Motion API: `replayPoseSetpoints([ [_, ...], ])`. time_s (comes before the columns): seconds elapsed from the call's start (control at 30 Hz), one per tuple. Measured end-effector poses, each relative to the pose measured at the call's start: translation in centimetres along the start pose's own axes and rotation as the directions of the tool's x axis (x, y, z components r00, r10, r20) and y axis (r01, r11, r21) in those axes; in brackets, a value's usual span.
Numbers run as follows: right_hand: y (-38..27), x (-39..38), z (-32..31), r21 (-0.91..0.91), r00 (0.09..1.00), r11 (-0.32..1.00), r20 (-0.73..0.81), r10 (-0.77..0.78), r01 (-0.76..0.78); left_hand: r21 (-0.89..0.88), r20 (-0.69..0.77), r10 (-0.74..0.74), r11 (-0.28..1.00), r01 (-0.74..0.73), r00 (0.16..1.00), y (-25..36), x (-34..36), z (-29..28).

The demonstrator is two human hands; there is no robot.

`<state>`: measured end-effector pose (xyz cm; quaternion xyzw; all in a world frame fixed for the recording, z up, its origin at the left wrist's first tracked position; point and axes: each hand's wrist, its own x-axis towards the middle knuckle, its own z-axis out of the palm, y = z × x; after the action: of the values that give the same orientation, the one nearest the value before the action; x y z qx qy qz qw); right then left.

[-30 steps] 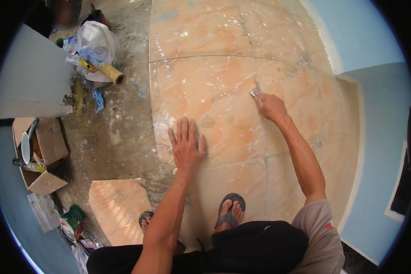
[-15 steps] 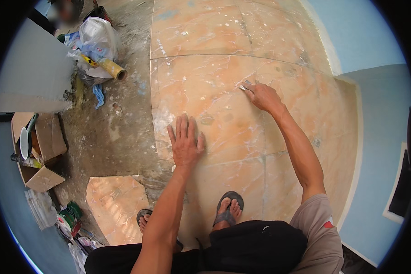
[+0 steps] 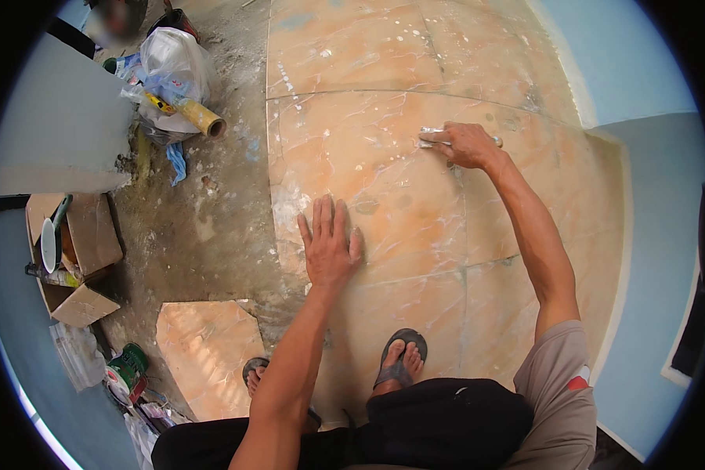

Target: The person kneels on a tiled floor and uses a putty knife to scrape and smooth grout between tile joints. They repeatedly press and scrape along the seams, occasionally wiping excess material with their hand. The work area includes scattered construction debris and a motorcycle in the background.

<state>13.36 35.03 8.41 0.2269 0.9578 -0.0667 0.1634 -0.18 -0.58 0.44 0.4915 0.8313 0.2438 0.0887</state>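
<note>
My right hand (image 3: 468, 146) is closed around a scraper (image 3: 426, 138), its metal blade low over the orange marbled floor tiles (image 3: 399, 235). The end of its handle pokes out behind the hand. White spots and specks (image 3: 325, 53) dot the tiles around and beyond the blade. Nearer to me, my left hand (image 3: 329, 244) lies flat on the tile by the left edge, fingers spread and holding nothing.
A plastic bag of rubbish (image 3: 172, 66) with a yellow roll (image 3: 204, 119) stands at the far left. Below it are a cardboard box (image 3: 94, 231), a green can (image 3: 129, 364) and a cut tile piece (image 3: 207, 345). Blue walls (image 3: 658, 204) bound the right. My sandalled foot (image 3: 403, 356) rests on the tiles.
My right hand has shifted slightly right and turned, so the scraper's blade and handle end now show more. My left hand stays flat on the tile; the whole view has drifted a little.
</note>
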Motion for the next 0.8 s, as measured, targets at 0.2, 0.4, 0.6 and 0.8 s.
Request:
replayPoseSetpoints([
  [0.2,1.3,-0.3,-1.7,-0.047,0.997,0.996,0.031,0.073,-0.072,-0.006,0.002,-0.006,1.0,0.006,1.0,0.6,0.3,0.2],
  [0.4,-3.1,2.7,-1.7,-0.042,0.993,0.992,0.004,-0.117,0.117,-0.017,0.005,-0.002,1.0,0.002,1.0,0.9,0.0,-0.1],
  [0.6,-4.3,-4.9,-0.4,0.372,0.975,0.926,-0.221,0.015,0.07,-0.066,-0.041,-0.018,0.998,0.015,0.999,1.1,0.1,-0.2],
  [0.8,-12.8,-9.6,1.1,0.552,0.965,0.833,-0.21,0.158,-0.016,-0.358,-0.194,-0.173,0.929,0.094,0.966,1.6,1.0,-0.5],
])
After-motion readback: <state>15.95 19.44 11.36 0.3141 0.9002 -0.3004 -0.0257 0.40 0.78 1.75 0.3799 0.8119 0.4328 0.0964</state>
